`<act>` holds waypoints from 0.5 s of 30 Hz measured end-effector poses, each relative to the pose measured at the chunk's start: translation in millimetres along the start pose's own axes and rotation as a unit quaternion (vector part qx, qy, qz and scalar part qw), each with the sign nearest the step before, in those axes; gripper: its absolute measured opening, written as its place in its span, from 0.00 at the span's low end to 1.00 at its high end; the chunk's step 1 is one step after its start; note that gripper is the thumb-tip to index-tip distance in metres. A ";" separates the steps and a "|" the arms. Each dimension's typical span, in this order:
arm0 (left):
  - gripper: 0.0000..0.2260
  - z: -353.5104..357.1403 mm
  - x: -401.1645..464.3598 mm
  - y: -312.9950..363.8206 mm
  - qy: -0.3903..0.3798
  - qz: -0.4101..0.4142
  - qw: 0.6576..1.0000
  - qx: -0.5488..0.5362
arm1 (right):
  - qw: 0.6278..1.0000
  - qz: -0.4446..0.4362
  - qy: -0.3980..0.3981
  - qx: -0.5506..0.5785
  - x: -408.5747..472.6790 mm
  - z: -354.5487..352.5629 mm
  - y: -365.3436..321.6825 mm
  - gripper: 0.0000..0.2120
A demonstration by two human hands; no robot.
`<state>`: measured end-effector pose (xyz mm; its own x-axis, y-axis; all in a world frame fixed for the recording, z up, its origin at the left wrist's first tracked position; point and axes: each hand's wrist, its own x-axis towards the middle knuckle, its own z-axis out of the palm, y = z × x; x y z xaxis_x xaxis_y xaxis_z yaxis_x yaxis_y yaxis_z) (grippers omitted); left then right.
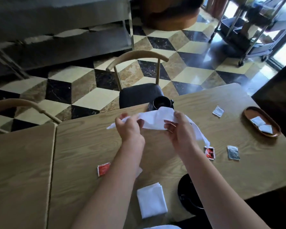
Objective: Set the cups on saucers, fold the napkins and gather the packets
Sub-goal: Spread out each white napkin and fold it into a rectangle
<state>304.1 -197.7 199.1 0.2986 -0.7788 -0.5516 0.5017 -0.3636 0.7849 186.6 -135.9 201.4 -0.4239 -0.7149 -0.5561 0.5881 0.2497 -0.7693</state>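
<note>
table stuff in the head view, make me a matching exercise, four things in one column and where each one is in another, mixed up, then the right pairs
Things
1. unfolded napkin
2. folded napkin
3. black cup
4. two white packets

Places
A. in the oval wooden tray
B. flat on the table near its front edge
C. on a saucer at the far edge, by the chair
D. held above the table by the left hand and right hand

Pairs: 1-D, 2-B, 3-C, 4-A
</note>
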 end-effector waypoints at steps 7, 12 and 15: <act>0.08 -95.8 42.8 93.4 -0.015 -0.222 0.911 -0.347 | 0.985 -0.131 -0.043 -0.109 -49.1 72.8 3.0 0.20; 0.07 -149.7 23.4 133.3 -0.121 -0.249 0.765 -0.582 | 0.979 -0.157 -0.100 -0.087 -102.1 131.5 11.5 0.22; 0.04 -171.7 6.8 157.6 -0.182 -0.237 0.756 -0.582 | 0.979 -0.167 -0.095 -0.069 -124.7 143.9 17.4 0.24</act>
<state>524.5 -172.5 270.6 -0.2767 -0.8680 -0.4122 0.9199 -0.1153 -0.3748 348.9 -136.3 302.6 -0.4338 -0.8766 -0.2083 0.3349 0.0578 -0.9405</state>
